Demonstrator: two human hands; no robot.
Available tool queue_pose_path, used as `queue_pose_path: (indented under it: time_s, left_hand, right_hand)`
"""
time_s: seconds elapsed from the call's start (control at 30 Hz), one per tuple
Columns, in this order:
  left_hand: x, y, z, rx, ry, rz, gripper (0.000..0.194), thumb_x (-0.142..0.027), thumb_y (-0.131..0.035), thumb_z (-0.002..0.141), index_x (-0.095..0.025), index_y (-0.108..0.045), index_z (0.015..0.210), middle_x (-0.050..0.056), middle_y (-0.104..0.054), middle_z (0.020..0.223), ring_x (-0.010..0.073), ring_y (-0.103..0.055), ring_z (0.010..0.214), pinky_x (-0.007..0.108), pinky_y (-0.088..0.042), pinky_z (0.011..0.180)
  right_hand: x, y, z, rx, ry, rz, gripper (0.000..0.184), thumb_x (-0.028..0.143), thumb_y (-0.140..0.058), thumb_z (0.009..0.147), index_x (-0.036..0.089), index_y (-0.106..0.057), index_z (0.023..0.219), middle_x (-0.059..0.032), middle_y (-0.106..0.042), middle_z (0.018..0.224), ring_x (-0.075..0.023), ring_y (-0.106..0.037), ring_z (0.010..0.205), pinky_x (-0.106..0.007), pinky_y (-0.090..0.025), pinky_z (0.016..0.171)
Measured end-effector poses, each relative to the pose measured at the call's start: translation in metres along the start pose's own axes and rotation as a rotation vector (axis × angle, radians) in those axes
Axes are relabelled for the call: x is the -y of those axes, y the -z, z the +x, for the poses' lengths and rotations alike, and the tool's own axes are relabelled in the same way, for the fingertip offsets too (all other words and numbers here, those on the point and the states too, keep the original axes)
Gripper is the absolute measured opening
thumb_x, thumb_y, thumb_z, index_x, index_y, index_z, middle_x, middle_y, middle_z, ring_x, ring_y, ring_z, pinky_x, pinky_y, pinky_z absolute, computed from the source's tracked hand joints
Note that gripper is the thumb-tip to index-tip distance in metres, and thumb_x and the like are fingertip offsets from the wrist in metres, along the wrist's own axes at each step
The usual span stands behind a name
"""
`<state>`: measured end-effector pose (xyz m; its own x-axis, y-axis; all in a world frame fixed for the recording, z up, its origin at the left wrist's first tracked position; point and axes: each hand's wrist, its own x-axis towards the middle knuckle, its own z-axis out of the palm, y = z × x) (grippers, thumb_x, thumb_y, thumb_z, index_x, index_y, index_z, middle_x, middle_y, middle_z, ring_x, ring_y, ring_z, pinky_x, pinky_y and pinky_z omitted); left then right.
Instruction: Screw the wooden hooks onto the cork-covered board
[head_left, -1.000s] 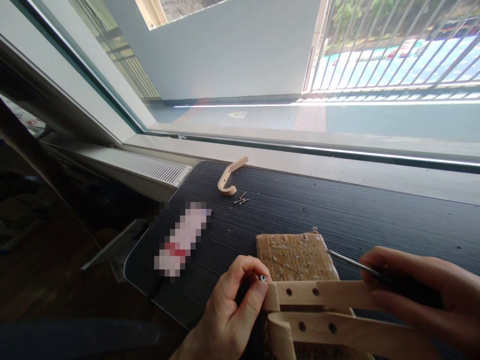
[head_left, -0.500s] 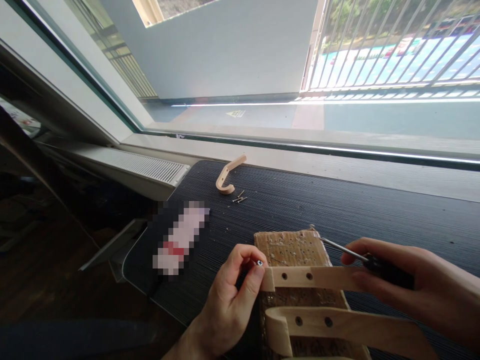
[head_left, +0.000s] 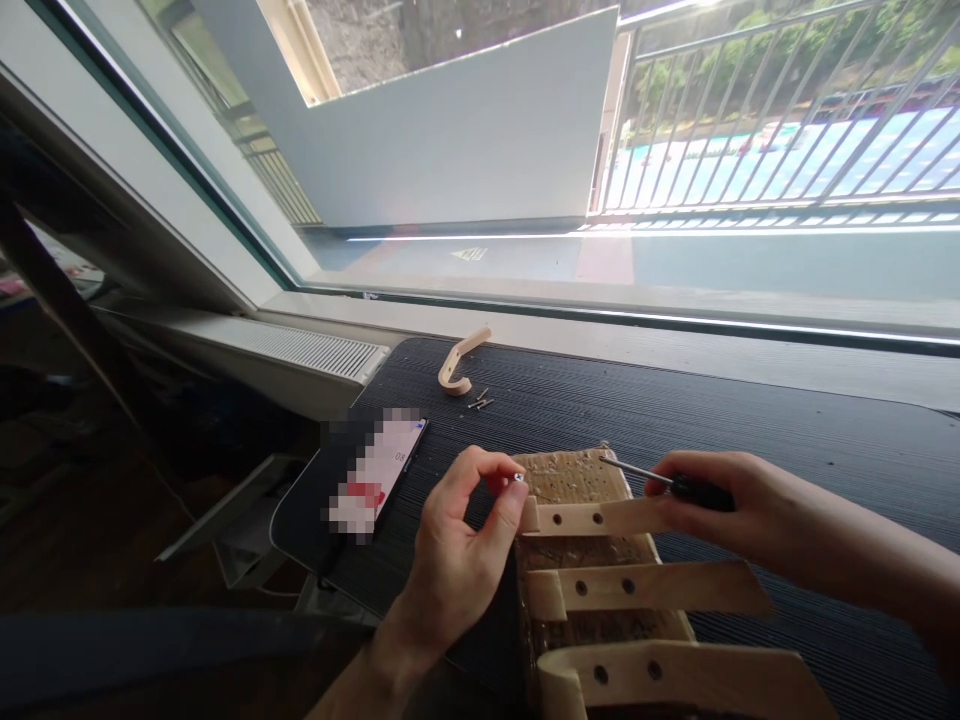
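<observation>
My left hand [head_left: 461, 550] pinches a small cross-head screw [head_left: 518, 478] between thumb and forefinger, its head facing me. In my right hand [head_left: 712, 485] is a screwdriver [head_left: 701, 492] with a black handle, its thin shaft pointing left toward the far corner of a cardboard block [head_left: 559, 468]. Across that block lie three pale wooden hooks: a far hook [head_left: 576, 518], a middle hook [head_left: 660, 590] and a near hook [head_left: 697, 672]. Each shows two dark round spots. My right fingers also rest at the far hook's right end.
A loose wooden hook [head_left: 451, 368] lies on the black ribbed table [head_left: 750, 420] near the window sill, beside several screws [head_left: 481, 402]. A phone [head_left: 390, 465], partly pixelated, lies near the table's left edge. Behind it is a white vented radiator [head_left: 315, 342].
The view has shifted, so the hands and cardboard appear higher and more of the near hook shows. Both hands keep their grips on the screw and the screwdriver.
</observation>
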<state>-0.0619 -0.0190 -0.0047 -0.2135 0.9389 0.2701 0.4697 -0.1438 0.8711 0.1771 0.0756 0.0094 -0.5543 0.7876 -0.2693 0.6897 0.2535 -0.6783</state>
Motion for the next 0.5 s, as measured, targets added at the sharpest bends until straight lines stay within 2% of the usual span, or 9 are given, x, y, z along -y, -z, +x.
queue_pose_path:
  time_s: [0.1,0.33,0.5]
  left_hand:
    - [-0.009,-0.003,0.005,0.045,0.018,0.034,0.007,-0.022,-0.053,0.083,-0.019,-0.058,0.086,-0.001,-0.060,0.079,0.0123,-0.057,0.075,0.024,-0.045,0.073]
    - [-0.017,-0.008,0.013,0.134,0.067,0.080,0.006,-0.018,-0.054,0.078,-0.017,-0.060,0.077,-0.002,-0.061,0.071,0.0120,-0.057,0.068,0.025,-0.045,0.070]
    - [-0.024,-0.010,0.015,0.207,-0.041,0.246,0.008,-0.012,-0.058,0.072,-0.018,-0.063,0.072,0.001,-0.061,0.076,0.0158,-0.055,0.078,0.031,-0.043,0.077]
  right_hand:
    - [0.005,0.005,0.003,0.113,0.015,-0.032,0.032,0.047,-0.048,0.081,0.020,-0.065,0.083,0.0014,-0.059,0.070,-0.0120,-0.045,0.061,-0.021,-0.036,0.052]
    - [0.003,0.010,0.008,0.103,0.082,-0.035,0.029,0.043,-0.050,0.079,0.019,-0.065,0.084,0.0015,-0.057,0.068,-0.0121,-0.047,0.063,-0.022,-0.036,0.054]
    - [0.004,0.009,0.006,0.093,0.094,-0.036,0.029,0.043,-0.050,0.079,0.018,-0.065,0.083,0.0012,-0.059,0.069,-0.0125,-0.049,0.063,-0.023,-0.037,0.055]
